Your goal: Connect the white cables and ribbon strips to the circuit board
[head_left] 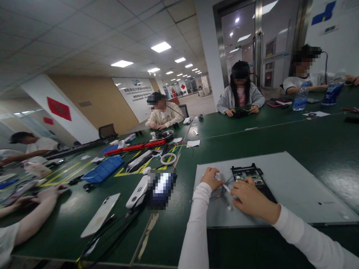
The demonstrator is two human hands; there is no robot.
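A large flat grey metal panel (pixel 291 190) lies on the table in front of me. On it sits a black plastic frame (pixel 254 167) with a green circuit board, partly covered by my right hand (pixel 252 198). My left hand (pixel 212 179) is over the panel's left part, its fingers closed around one end of a thin white strip (pixel 226 188). The strip's other end reaches the fingertips of my right hand, which are pinched together. Thin grey wires (pixel 229 182) run between the hands and the frame. Exactly what the strip is, I cannot make out.
Left of the panel lie a white power strip (pixel 138 191), a white phone (pixel 101 215), black cables and a blue tray (pixel 103 169). A white cable coil (pixel 168 159) is farther back. Bottles (pixel 301 98) stand at the far right. Several other people sit around the green table (pixel 224 142).
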